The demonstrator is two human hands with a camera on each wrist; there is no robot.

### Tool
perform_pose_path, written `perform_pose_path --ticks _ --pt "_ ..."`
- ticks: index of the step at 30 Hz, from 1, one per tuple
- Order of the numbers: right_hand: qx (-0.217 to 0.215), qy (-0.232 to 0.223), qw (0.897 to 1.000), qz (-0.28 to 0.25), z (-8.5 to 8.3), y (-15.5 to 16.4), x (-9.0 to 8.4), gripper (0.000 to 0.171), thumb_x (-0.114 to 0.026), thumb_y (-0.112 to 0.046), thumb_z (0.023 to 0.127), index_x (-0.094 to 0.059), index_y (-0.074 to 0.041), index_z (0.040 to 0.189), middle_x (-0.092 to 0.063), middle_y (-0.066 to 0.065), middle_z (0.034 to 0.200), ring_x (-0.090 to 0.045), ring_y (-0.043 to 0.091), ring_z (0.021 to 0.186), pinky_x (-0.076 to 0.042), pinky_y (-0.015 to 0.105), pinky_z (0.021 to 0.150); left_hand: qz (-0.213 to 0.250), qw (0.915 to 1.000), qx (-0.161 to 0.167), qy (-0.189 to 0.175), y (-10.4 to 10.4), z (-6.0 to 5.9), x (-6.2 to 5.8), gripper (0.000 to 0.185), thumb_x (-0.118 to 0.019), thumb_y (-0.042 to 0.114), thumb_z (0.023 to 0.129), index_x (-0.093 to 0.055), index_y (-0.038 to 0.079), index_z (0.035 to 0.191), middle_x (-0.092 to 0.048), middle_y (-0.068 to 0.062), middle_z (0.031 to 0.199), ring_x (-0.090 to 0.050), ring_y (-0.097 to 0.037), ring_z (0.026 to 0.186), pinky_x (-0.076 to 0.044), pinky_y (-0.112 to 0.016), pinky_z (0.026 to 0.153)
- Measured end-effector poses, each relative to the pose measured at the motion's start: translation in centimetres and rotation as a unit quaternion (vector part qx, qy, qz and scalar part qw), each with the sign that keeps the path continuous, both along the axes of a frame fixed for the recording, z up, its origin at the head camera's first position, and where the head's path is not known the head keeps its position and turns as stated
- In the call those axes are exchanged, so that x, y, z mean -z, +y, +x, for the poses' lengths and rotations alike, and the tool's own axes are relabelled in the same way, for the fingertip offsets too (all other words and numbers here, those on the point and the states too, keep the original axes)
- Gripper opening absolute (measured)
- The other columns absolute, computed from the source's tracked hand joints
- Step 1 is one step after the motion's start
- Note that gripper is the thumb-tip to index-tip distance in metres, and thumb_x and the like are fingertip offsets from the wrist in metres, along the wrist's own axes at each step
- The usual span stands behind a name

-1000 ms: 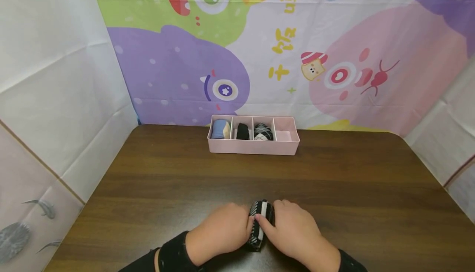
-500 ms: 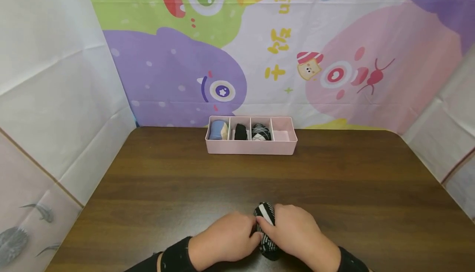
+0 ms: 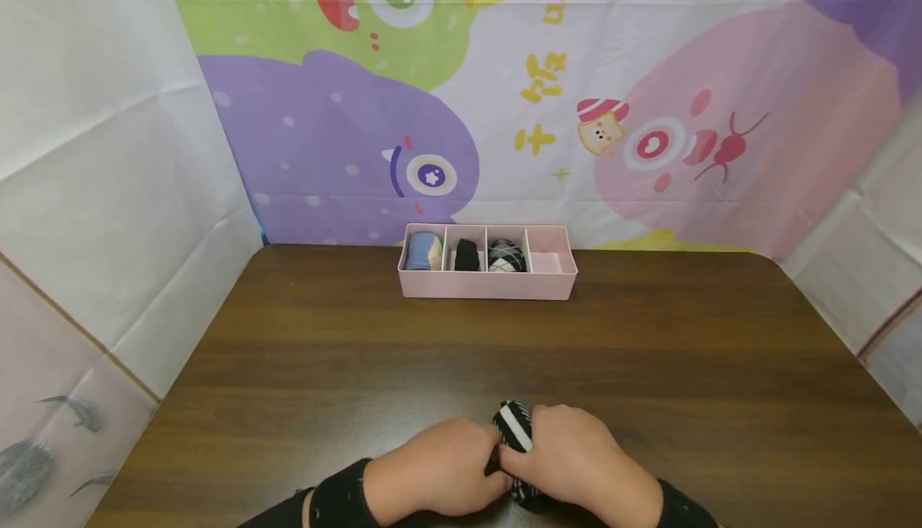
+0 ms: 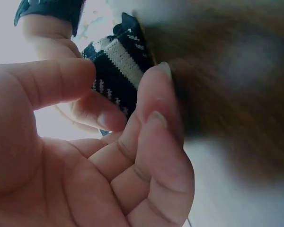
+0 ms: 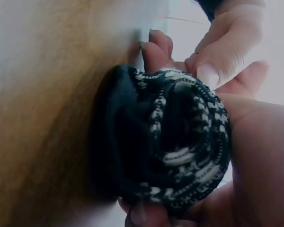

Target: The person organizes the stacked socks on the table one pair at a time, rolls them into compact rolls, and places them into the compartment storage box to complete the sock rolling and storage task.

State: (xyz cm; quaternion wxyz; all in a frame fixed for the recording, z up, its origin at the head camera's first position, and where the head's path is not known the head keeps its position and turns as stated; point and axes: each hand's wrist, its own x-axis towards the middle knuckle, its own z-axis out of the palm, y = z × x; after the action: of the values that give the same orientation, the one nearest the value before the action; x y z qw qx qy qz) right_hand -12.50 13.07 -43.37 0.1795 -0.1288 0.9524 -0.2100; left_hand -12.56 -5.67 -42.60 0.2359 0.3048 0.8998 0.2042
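Observation:
A rolled black sock with white stripes [image 3: 515, 426] lies between my hands near the front of the table. My right hand [image 3: 576, 452] grips it from the right, thumb over the top. On the other side my left hand [image 3: 446, 468] pinches at it with thumb and curled fingers. Seen from the left wrist, the striped knit of the sock [image 4: 120, 64] shows beyond the left thumb and fingertips. The right wrist view looks onto the end of the roll, its layers spiralling, with a smooth black outer part [image 5: 118, 137] towards the tabletop. Hands cover the roll's middle.
A pink divided box [image 3: 486, 286] stands at the table's back edge. Its compartments hold a blue and cream roll [image 3: 422, 251], a small black roll [image 3: 467, 256] and a black-and-white argyle roll [image 3: 507, 256]; the rightmost compartment [image 3: 549, 260] shows its bare floor. A printed cloth hangs behind.
The sock has turned, its far end now leaning left, and has shifted slightly towards me. My left hand has moved right and nearer, its thumb now lower along the roll.

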Motion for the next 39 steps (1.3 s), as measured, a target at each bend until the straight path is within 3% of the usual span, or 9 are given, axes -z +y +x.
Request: perform_pose_path --ticks 6,10,17,23,26,28,31,34,39 --pt "0.010 -0.005 1.000 0.019 -0.2 0.0 0.0 0.049 -0.064 -0.059 0.092 -0.062 -0.013 0.075 -0.055 -0.001 0.063 -0.052 0.017 0.053 -0.043 0.035 0.048 -0.008 0.9998 -0.015 0.012 -0.8 -0.9 -1.1 0.015 -0.067 0.032 0.097 -0.070 0.018 0.095 -0.064 0.010 0.079 -0.057 -0.007 0.068 -0.050 -0.029 0.064" --pt "0.016 0.003 0.999 0.028 -0.2 -0.1 0.1 0.052 -0.061 -0.059 0.095 -0.064 -0.010 0.078 -0.056 0.000 0.065 -0.053 0.017 0.055 -0.045 0.037 0.050 0.003 0.9980 -0.052 0.037 -2.3 -3.0 -2.7 0.023 -0.069 0.030 0.097 -0.071 0.010 0.108 -0.066 0.007 0.082 -0.060 -0.008 0.073 -0.052 -0.034 0.071" --pt "0.020 0.012 0.999 0.031 -0.2 0.0 0.2 0.057 -0.059 -0.060 0.097 -0.068 -0.004 0.091 -0.059 0.002 0.071 -0.054 0.017 0.060 -0.047 0.038 0.053 -0.035 0.9818 -0.168 0.082 -6.0 -11.4 -6.4 0.026 -0.063 0.033 0.101 -0.067 0.008 0.107 -0.065 -0.002 0.089 -0.061 -0.020 0.080 -0.050 -0.040 0.073" --pt "0.016 0.006 1.000 0.019 -0.2 -0.1 0.3 0.056 -0.059 -0.060 0.096 -0.067 -0.005 0.093 -0.059 0.002 0.072 -0.054 0.017 0.060 -0.047 0.038 0.053 -0.072 0.9632 -0.259 0.005 -8.7 -17.8 -8.5 0.030 -0.055 0.026 0.103 -0.066 -0.002 0.098 -0.052 -0.005 0.073 -0.050 -0.019 0.061 -0.042 -0.034 0.058" --pt "0.010 0.007 1.000 0.019 -0.3 -0.2 0.5 0.057 -0.058 -0.062 0.096 -0.067 -0.006 0.092 -0.059 0.001 0.072 -0.054 0.016 0.060 -0.047 0.037 0.053 -0.051 0.9507 -0.305 -0.018 -9.3 -19.9 -8.2 0.028 -0.049 0.018 0.102 -0.064 -0.006 0.100 -0.048 -0.008 0.073 -0.043 -0.017 0.053 -0.037 -0.032 0.052" --pt "0.007 0.005 1.000 0.016 -0.4 -0.3 0.5 0.056 -0.058 -0.062 0.096 -0.067 -0.007 0.092 -0.059 0.000 0.073 -0.054 0.016 0.060 -0.047 0.037 0.053 -0.019 0.9448 -0.326 -0.020 -9.5 -21.1 -7.4 0.032 -0.044 0.013 0.100 -0.058 -0.010 0.116 -0.055 -0.016 0.090 -0.048 -0.021 0.063 -0.042 -0.034 0.057" --pt "0.008 0.003 1.000 0.013 -0.4 -0.3 0.6 0.055 -0.058 -0.062 0.096 -0.066 -0.007 0.091 -0.058 0.000 0.072 -0.053 0.016 0.060 -0.046 0.036 0.054 0.034 0.9353 -0.352 -0.021 -9.4 -22.6 -5.8 0.052 -0.038 0.014 0.101 -0.037 -0.013 0.146 -0.050 -0.030 0.134 -0.058 -0.035 0.105 -0.052 -0.043 0.090" --pt "0.013 0.005 1.000 0.017 -0.3 -0.2 0.6 0.056 -0.059 -0.062 0.095 -0.065 -0.007 0.091 -0.057 0.000 0.072 -0.053 0.016 0.060 -0.046 0.036 0.053 0.079 0.9270 -0.366 -0.022 -9.0 -23.8 -4.1 0.065 -0.033 0.018 0.103 -0.015 -0.010 0.158 -0.027 -0.030 0.161 -0.032 -0.041 0.144 -0.029 -0.051 0.118" --pt "0.017 0.017 0.999 0.025 -0.3 0.0 0.6 0.056 -0.059 -0.063 0.093 -0.065 -0.008 0.090 -0.057 -0.001 0.071 -0.052 0.016 0.059 -0.044 0.036 0.051 0.159 0.9012 -0.403 -0.002 -8.0 -25.2 -2.0 0.062 -0.032 0.016 0.102 -0.020 -0.011 0.157 -0.031 -0.029 0.159 -0.035 -0.041 0.141 -0.032 -0.049 0.116"
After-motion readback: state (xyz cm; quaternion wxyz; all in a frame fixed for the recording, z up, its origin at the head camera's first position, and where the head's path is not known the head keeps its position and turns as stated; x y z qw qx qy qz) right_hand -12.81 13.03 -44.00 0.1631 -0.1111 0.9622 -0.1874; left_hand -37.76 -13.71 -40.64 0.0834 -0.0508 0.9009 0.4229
